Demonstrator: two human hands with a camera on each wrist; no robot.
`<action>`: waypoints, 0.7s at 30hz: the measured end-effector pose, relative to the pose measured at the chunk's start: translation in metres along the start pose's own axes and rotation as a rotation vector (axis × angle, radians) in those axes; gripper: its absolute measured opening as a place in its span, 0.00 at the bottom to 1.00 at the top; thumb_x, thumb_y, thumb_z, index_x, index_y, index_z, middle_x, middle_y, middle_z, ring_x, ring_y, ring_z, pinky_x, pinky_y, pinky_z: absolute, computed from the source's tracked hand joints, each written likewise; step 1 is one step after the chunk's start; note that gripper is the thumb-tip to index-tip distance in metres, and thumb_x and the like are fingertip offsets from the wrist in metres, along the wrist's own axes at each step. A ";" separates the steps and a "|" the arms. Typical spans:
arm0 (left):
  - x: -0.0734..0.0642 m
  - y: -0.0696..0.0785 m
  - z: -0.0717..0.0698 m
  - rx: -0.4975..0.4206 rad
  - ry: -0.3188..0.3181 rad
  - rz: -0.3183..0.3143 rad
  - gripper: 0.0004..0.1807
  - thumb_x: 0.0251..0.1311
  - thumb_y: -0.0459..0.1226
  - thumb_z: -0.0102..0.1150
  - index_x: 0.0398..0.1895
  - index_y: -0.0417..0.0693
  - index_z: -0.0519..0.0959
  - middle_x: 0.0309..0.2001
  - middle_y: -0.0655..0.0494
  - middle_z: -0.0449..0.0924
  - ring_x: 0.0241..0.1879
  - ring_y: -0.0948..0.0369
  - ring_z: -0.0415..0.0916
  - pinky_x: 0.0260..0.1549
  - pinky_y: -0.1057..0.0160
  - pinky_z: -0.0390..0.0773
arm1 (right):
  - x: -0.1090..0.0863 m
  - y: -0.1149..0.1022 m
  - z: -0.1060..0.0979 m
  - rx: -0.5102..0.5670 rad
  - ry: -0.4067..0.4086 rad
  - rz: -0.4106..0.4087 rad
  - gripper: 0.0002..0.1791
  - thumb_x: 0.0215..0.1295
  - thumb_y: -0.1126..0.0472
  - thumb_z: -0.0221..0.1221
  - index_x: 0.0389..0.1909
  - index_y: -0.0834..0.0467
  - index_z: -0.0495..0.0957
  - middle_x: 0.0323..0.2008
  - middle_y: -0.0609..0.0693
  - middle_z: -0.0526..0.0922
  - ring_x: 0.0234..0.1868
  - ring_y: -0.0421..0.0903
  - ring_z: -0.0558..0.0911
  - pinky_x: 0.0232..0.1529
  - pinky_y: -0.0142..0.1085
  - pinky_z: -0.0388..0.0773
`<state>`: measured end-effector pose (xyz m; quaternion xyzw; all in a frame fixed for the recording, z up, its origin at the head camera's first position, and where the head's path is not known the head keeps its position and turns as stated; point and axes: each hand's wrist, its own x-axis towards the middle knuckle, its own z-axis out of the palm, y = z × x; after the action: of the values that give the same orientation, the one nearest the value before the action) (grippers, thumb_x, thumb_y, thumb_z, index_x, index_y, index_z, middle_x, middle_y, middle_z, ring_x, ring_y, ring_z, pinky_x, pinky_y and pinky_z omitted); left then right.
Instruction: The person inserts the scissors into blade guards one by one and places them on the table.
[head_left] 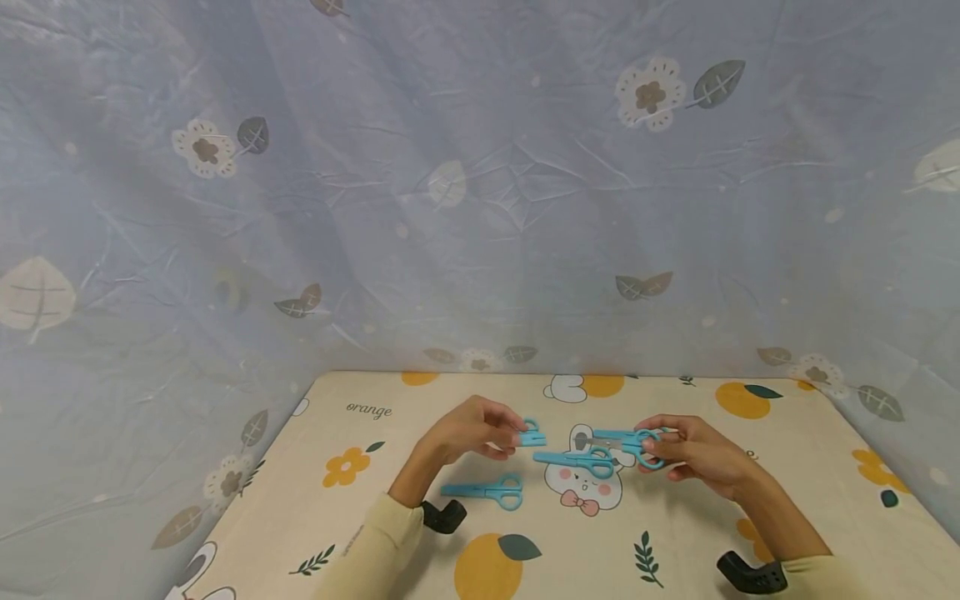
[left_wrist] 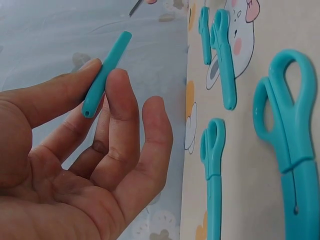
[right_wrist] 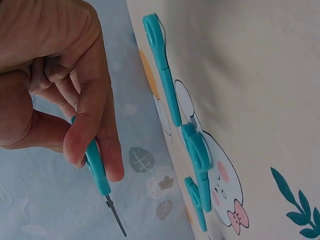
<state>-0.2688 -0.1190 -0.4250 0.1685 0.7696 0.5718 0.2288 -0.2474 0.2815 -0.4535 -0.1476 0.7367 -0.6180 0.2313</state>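
My left hand (head_left: pixel 474 431) pinches a turquoise blade cover (left_wrist: pixel 108 72) between thumb and fingers, held above the table. In my right hand (head_left: pixel 696 454) is a pair of scissors (right_wrist: pixel 97 169) with turquoise handles, gripped by the handles. Its bare metal blades (right_wrist: pixel 116 217) point left, toward the left hand, with a gap between them and the cover. Covered scissors (head_left: pixel 573 461) lie between the hands on the rabbit print. Another covered pair (head_left: pixel 483 492) rests nearer me, beside the left wrist. Further pairs lie behind each hand, partly hidden in the head view.
A cream tablecloth (head_left: pixel 405 550) printed with oranges, leaves and a rabbit covers the table. Pale blue sheeting (head_left: pixel 480 250) with flowers and leaves hangs at the back and both sides. Each wrist carries a black mount (head_left: pixel 444 517).
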 end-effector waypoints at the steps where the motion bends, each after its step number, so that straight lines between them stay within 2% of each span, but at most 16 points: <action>1: 0.001 0.001 0.001 0.001 -0.003 0.001 0.11 0.70 0.27 0.67 0.52 0.33 0.87 0.37 0.57 0.88 0.35 0.59 0.86 0.44 0.52 0.92 | 0.000 0.000 0.001 0.000 -0.002 -0.003 0.31 0.81 0.57 0.61 0.71 0.74 0.64 0.45 0.54 0.93 0.45 0.47 0.93 0.33 0.30 0.84; 6: 0.005 0.003 0.006 0.000 -0.017 0.004 0.13 0.70 0.27 0.66 0.55 0.30 0.85 0.35 0.58 0.88 0.35 0.60 0.85 0.44 0.53 0.92 | 0.002 -0.002 0.004 0.011 -0.004 -0.002 0.30 0.81 0.57 0.61 0.71 0.73 0.65 0.46 0.54 0.92 0.44 0.47 0.93 0.32 0.30 0.84; 14: 0.011 0.004 0.013 0.005 -0.023 0.007 0.11 0.70 0.28 0.67 0.52 0.34 0.87 0.35 0.56 0.88 0.35 0.59 0.85 0.45 0.52 0.92 | 0.004 -0.004 0.009 0.027 -0.004 0.000 0.29 0.81 0.58 0.60 0.71 0.72 0.66 0.43 0.49 0.92 0.43 0.45 0.93 0.32 0.31 0.84; 21: 0.015 0.005 0.018 -0.006 -0.027 0.007 0.11 0.69 0.28 0.67 0.52 0.34 0.87 0.34 0.56 0.87 0.34 0.59 0.85 0.45 0.52 0.92 | 0.004 -0.003 0.008 0.035 -0.012 -0.007 0.26 0.81 0.58 0.60 0.70 0.70 0.68 0.45 0.51 0.93 0.44 0.45 0.93 0.32 0.31 0.84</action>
<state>-0.2715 -0.0958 -0.4271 0.1782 0.7641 0.5726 0.2377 -0.2463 0.2723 -0.4526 -0.1498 0.7240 -0.6307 0.2358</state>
